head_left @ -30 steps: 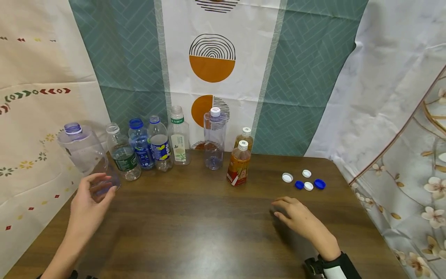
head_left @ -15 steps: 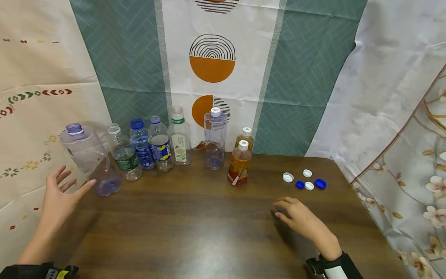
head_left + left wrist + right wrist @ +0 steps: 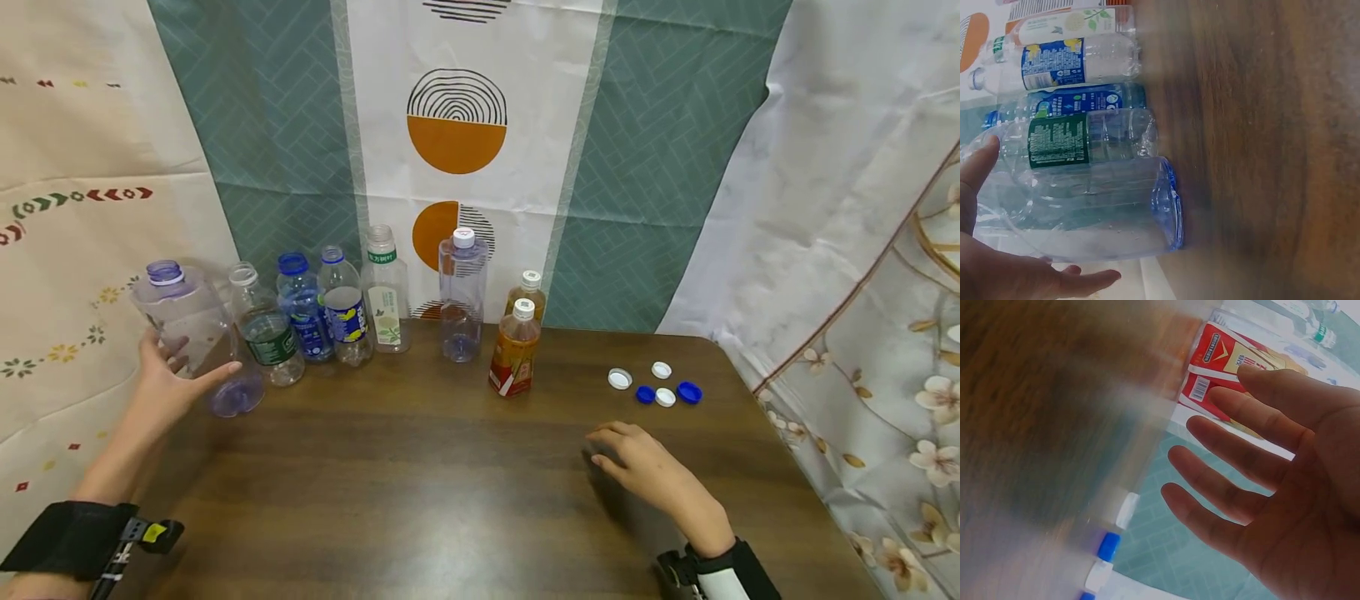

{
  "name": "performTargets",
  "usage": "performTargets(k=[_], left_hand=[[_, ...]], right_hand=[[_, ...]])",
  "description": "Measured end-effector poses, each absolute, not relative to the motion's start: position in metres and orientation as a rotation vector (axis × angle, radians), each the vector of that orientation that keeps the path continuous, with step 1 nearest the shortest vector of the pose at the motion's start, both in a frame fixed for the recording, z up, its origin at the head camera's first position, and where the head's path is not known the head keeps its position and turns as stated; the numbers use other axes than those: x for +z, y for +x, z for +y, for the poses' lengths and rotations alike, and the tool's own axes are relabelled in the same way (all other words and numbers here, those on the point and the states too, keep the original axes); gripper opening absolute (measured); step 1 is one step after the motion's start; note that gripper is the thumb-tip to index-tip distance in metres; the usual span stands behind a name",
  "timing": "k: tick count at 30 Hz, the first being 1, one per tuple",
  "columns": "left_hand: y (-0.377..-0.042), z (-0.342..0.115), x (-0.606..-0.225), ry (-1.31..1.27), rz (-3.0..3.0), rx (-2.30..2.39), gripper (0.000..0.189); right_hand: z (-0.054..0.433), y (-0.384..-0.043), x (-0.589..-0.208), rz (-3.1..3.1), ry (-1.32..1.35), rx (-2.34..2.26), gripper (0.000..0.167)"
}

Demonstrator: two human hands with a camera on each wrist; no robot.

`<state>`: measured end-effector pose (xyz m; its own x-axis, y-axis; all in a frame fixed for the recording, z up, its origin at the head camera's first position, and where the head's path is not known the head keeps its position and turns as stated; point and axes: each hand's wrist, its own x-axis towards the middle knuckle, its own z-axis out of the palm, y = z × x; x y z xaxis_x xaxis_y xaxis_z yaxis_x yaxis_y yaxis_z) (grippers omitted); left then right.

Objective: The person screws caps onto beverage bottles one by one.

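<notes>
A large clear, purplish uncapped bottle (image 3: 197, 312) stands at the left end of the bottle row. My left hand (image 3: 168, 375) is spread around its lower body, fingers at its left side and thumb across its front. In the left wrist view, the thumb (image 3: 979, 164) and straight fingers (image 3: 1088, 282) lie on either side of this bottle. Beside it stands an uncapped bottle with a green label (image 3: 272, 346). My right hand (image 3: 637, 467) is held low over the table at the right, holding nothing, fingers apart in the right wrist view. Several loose caps (image 3: 664, 397) lie beyond it.
Uncapped bottles continue rightward: blue (image 3: 303, 312), lemon-labelled (image 3: 345, 312) and white-labelled (image 3: 386, 308). A tall capped bottle (image 3: 461, 300) stands mid-row. Two capped amber drink bottles, the front one red-labelled (image 3: 515, 354), stand right of it. Curtains border the wooden table (image 3: 450, 467).
My left hand first drew back leftward from in front of the large bottle, then moved in around its left side. The right hand stays in place.
</notes>
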<state>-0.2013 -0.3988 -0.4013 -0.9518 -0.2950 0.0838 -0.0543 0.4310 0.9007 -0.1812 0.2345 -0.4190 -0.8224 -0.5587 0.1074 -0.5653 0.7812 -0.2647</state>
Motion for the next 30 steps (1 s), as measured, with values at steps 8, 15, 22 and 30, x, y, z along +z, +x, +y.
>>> performTargets(k=[8,15,22,30], left_hand=[[-0.214,-0.394,-0.403,0.371,-2.391,-1.491,0.106],[-0.212,-0.389,-0.402,0.389,-2.352,-1.458,0.097],[-0.203,-0.38,-0.396,0.361,-2.374,-1.384,0.093],[-0.183,-0.344,-0.377,0.243,-2.49,-1.282,0.1]], right_hand=[[0.234,-0.18,-0.418,-2.96,0.935,0.468,0.031],[0.235,-0.181,-0.417,-2.95,0.936,0.463,0.03],[0.234,-0.182,-0.419,-2.952,0.939,0.468,0.031],[0.234,-0.181,-0.419,-2.962,0.926,0.474,0.031]])
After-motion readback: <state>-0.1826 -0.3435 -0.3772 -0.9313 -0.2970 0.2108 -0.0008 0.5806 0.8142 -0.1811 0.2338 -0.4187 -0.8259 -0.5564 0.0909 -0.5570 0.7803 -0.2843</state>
